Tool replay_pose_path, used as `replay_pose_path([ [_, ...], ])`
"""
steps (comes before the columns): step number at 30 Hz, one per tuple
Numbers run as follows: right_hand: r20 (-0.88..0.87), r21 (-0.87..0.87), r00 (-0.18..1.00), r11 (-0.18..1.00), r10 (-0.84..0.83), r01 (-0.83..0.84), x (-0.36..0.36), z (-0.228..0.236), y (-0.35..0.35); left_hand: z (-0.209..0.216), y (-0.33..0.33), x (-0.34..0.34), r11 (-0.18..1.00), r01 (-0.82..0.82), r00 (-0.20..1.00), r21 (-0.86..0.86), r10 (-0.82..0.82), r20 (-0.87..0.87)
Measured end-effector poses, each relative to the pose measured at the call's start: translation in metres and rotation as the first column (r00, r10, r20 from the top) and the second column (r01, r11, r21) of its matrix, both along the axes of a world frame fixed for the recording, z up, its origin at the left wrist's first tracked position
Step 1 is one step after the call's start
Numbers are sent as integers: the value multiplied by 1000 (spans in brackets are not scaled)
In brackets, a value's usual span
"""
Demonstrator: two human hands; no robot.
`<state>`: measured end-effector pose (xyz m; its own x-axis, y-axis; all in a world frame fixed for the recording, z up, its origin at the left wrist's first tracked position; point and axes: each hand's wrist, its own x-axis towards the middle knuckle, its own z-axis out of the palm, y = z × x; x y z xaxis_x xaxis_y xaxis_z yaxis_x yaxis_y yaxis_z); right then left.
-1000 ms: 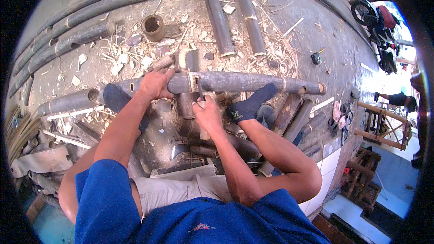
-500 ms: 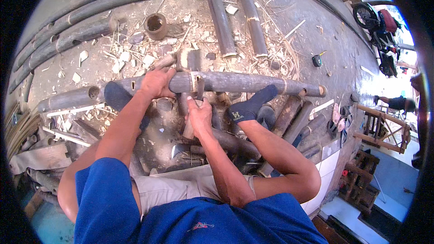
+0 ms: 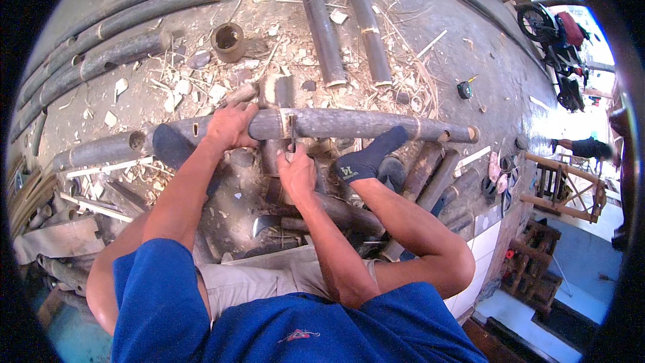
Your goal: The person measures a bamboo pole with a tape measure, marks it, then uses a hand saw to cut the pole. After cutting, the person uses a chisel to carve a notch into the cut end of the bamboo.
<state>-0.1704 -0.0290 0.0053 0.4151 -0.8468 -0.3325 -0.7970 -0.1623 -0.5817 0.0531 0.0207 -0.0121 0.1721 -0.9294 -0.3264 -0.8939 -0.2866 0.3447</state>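
Note:
A long grey-brown bamboo pole lies crosswise before me, with holes cut along its left part. My left hand is closed over the pole left of its middle. In my right hand is a narrow-bladed cutting tool; its blade stands against the pole at a pale, scraped ring. I cannot tell whether it is a knife or a chisel. Both my feet, in dark socks, rest against the pole, the left foot and the right foot. Under the pole stands a bamboo support.
Several bamboo poles lie at the far left, and two more point away ahead. Pale chips litter the floor around a short hollow bamboo piece. An axe-like blade lies between my legs. A tape measure and a motorcycle are right.
The tool in my right hand has moved slightly up and left, its blade now further across the pole. My left hand keeps its place on the pole. The whole view has shifted a little.

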Motion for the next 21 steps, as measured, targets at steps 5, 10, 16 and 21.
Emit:
replay_pose_path([
  [5, -293, -82, 862, 888, 413, -453, -23, 46, -48, 5, -2, -6, 1000, -5, 1000, 2, 5, 16],
  [10, -189, 9, 893, 910, 409, -415, -52, 78, -31, 2, -24, -40, 994, -1, 997, -110, 10, 80],
  [16, -167, 121, 897, 912, 409, -393, -101, 98, 29, -9, -33, -34, 991, 101, 995, -85, -99, 24],
  [21, -223, 156, 870, 897, 439, -412, -119, 96, 35, -13, 4, 4, 991, 80, 993, -111, -70, 93],
])
